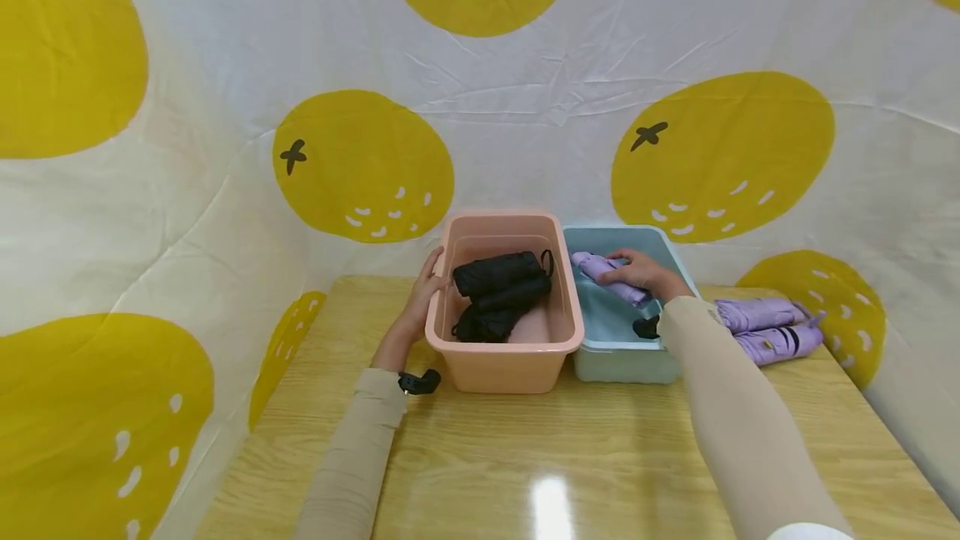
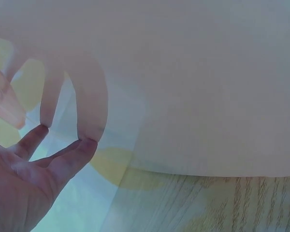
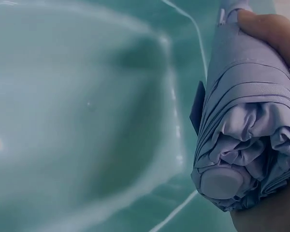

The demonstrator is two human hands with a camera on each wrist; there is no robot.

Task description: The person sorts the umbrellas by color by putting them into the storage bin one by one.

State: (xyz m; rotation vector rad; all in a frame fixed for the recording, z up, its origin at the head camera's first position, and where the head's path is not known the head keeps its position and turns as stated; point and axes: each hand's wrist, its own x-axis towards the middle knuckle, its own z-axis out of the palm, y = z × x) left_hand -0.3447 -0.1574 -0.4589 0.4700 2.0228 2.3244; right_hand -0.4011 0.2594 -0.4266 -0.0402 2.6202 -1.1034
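On the wood-grain table [image 1: 480, 448], head view: left hand [image 1: 422, 294] at the left rim of the pink bin [image 1: 495, 369], thumb over the edge; black folded umbrellas [image 1: 498, 273] lie inside. Right hand [image 1: 637, 269] grips a purple umbrella [image 1: 592, 264] within the walls of the blue bin [image 1: 626, 367]. Two more purple umbrellas [image 1: 780, 343] lie right of that bin. Step in hand, judged: placing or lifting the umbrella; direction cannot be told. Next move would call for a steady grip, clear of the rim. Tabletop glossy, bright reflection near front. Behind: white cloth [image 1: 525, 107], yellow fruit print.

Left wrist: fingers spread, tips against the bin's outer wall.

Right wrist: thumb near umbrella's far end, hand wrapped round it.
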